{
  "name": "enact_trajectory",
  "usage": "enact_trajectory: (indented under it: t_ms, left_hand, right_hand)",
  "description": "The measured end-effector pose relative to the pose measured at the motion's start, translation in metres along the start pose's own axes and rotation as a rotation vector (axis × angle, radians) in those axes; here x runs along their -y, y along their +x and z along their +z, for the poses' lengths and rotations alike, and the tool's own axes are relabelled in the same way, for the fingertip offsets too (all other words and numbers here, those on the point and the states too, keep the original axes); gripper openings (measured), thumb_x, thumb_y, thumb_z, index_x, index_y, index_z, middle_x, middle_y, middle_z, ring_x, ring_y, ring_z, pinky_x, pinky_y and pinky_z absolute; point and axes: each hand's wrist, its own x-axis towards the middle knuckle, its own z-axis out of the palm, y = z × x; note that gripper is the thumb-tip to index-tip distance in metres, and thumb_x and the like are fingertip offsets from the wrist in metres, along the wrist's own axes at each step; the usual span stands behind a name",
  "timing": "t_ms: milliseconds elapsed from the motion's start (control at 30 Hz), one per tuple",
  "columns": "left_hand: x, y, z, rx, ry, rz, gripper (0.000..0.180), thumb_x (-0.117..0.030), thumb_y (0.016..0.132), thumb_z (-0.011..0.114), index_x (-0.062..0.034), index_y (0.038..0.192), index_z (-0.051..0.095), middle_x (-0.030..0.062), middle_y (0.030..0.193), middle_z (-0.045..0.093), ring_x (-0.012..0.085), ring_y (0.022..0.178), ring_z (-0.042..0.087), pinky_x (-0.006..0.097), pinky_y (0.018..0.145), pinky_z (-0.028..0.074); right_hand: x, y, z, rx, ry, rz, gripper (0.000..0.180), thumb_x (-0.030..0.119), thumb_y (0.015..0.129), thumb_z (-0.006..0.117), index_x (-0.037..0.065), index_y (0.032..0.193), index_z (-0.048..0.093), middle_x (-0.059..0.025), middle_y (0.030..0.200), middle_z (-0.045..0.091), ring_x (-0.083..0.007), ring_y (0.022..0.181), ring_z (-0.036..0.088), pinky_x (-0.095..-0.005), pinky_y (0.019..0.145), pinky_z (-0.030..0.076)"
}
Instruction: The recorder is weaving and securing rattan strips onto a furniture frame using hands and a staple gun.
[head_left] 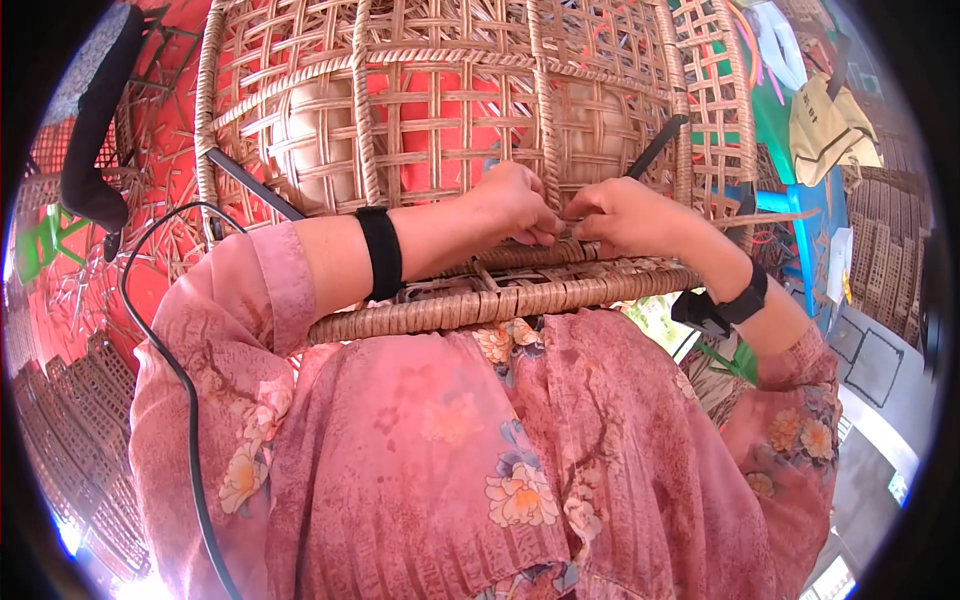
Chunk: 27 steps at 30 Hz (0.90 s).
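Observation:
A large woven rattan piece with an open lattice and thick wrapped ribs lies in front of me. Its near edge is a wrapped rattan bar close to my body. My left hand is closed in a pinch just above that edge, near the middle rib. Facing it, my right hand has thumb and fingers curled together, fingertips almost touching the left ones. What either pinch holds is hidden by the fingers. A loose rattan strip sticks out to the right from behind my right wrist.
Beige rounded shapes show through the lattice. Red floor with scattered rattan scraps lies left. A black cable loops beside my left arm. At right stand a blue stool and a tan cloth bag. Stacked woven panels lie lower left.

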Motion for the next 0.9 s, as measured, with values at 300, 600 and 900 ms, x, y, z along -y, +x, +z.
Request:
enact_trajectory:
  t_ms: [300, 600, 900]
  left_hand:
    - [-0.022, 0.0, -0.021, 0.229, -0.136, -0.106, 0.023, -0.023, 0.082, 0.06, -0.0007, 0.089, 0.058, 0.0087, 0.072, 0.065, 0.0155, 0.073, 0.066, 0.026, 0.046, 0.049]
    - [-0.019, 0.01, -0.009, 0.003, -0.008, -0.02, 0.024, -0.021, 0.085, 0.062, 0.0017, 0.088, 0.058, 0.0083, 0.072, 0.064, 0.0139, 0.056, 0.064, 0.021, 0.044, 0.047]
    - [-0.011, 0.01, -0.014, 0.118, -0.073, -0.005, 0.021, -0.02, 0.086, 0.061, 0.0004, 0.089, 0.059, 0.0079, 0.078, 0.065, 0.0126, 0.061, 0.065, 0.02, 0.048, 0.048]
  right_hand:
    - [-0.003, -0.003, 0.007, -0.046, -0.024, -0.104, 0.018, 0.013, 0.079, 0.059, -0.002, 0.085, 0.064, -0.0119, 0.059, 0.058, -0.0184, 0.051, 0.06, -0.0313, 0.051, 0.048]
    - [0.001, -0.005, 0.001, -0.084, -0.313, -0.241, 0.018, 0.015, 0.08, 0.058, -0.002, 0.083, 0.063, -0.0156, 0.062, 0.057, -0.0232, 0.058, 0.062, -0.0348, 0.056, 0.048]
    - [-0.006, 0.0, 0.006, -0.052, 0.026, -0.291, 0.015, 0.013, 0.081, 0.056, -0.002, 0.081, 0.061, -0.0088, 0.063, 0.058, -0.0154, 0.054, 0.052, -0.0296, 0.053, 0.043]
